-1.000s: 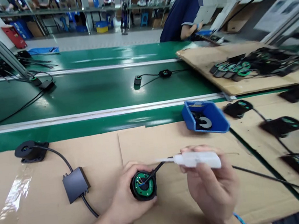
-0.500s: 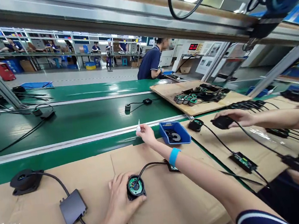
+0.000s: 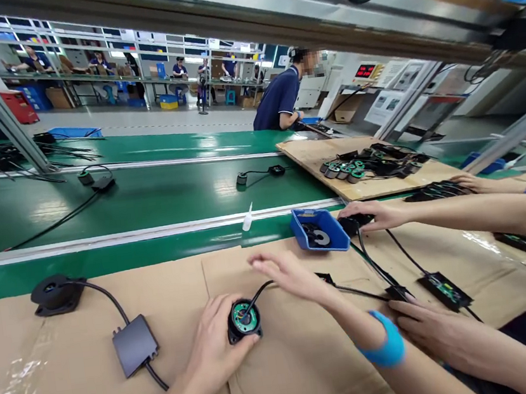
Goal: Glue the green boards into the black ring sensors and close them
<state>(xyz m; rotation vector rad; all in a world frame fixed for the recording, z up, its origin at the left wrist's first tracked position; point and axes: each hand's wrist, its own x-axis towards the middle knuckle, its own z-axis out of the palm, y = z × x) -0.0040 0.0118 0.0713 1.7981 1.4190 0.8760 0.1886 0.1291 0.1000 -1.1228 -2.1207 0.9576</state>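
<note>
My left hand (image 3: 216, 340) is wrapped round a black round housing (image 3: 244, 319), which stands on the cardboard with a green circuit board and thin wires showing inside. A black cable runs from the housing behind my right hand (image 3: 289, 273). That hand is empty, fingers stretched out, in the air above the cardboard. Beyond it, a small white bottle with a thin nozzle (image 3: 247, 218) stands on the green strip by the white rail. At the left lie another black round housing (image 3: 57, 294) and a grey flat box (image 3: 136, 345) joined to it by cable.
A blue bin (image 3: 320, 231) with black parts and a pale ring stands past my right hand. On the right, a co-worker's hands (image 3: 378, 215) handle a black housing and its cable. Several round parts lie on a wooden board (image 3: 300, 152) across the green belt (image 3: 171, 195).
My right hand has let go of the white bottle, now standing by the rail, and drawn back towards the housing. The co-worker has moved a black housing left, beside the blue bin.
</note>
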